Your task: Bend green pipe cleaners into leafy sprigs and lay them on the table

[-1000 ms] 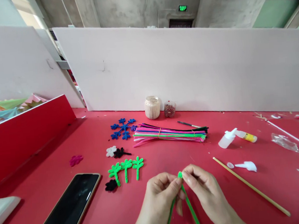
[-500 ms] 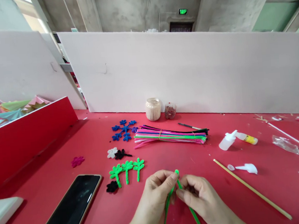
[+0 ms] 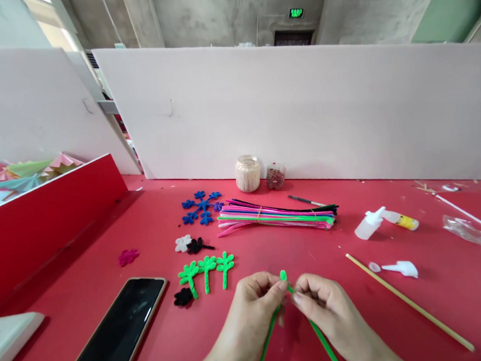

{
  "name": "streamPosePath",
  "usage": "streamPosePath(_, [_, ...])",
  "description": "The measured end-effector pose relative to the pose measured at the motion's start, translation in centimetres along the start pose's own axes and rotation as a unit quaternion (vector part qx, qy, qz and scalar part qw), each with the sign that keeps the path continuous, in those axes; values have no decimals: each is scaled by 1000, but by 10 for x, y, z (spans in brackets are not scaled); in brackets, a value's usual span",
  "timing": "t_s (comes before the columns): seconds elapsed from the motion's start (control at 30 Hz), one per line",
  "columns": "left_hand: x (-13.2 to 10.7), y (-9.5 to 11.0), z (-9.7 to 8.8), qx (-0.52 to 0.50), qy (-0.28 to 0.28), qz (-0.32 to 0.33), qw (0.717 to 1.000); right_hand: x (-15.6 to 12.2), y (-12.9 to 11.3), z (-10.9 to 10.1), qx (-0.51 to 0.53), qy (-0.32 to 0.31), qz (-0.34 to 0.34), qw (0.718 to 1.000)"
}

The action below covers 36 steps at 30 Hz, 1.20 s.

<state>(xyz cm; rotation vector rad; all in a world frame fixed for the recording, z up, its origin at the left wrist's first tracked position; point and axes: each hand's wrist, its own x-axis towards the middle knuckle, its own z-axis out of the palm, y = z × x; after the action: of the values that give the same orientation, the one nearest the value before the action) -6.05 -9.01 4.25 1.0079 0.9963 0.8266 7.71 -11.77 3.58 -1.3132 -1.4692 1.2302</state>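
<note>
A green pipe cleaner [image 3: 326, 346] is bent to a small loop at its top, and its two ends run down toward me. My left hand [image 3: 252, 317] pinches it just below the loop between thumb and forefinger. On the other strand, my right hand [image 3: 330, 310] is closed, thumb against bent fingers. Left of my hands lie several green pipe-cleaner sprigs [image 3: 207, 266] with twisted stems. A black flower shape [image 3: 183, 297] touches the nearest one. Beyond them are a white flower [image 3: 182, 243], a black flower with a stem [image 3: 195, 245] and a blue snowflake-like piece [image 3: 203, 205].
A bundle of coloured pipe cleaners [image 3: 277, 216] lies behind my hands, before a jar [image 3: 248, 174]. At right are a wooden stick [image 3: 409, 301], a white glue bottle [image 3: 369, 225] and a nozzle cap [image 3: 404, 269]. A phone [image 3: 115, 337] lies at left; a white partition [image 3: 301, 107] stands behind.
My right hand has shifted slightly right, and the pipe cleaner's two strands spread wider below the loop. The left hand keeps its pinch. The view has shifted a little.
</note>
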Motion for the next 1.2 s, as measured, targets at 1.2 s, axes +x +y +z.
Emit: streamPosePath(1.2, [-6, -1, 11, 107, 2, 26, 994, 1, -1, -5, -40, 79, -17, 996])
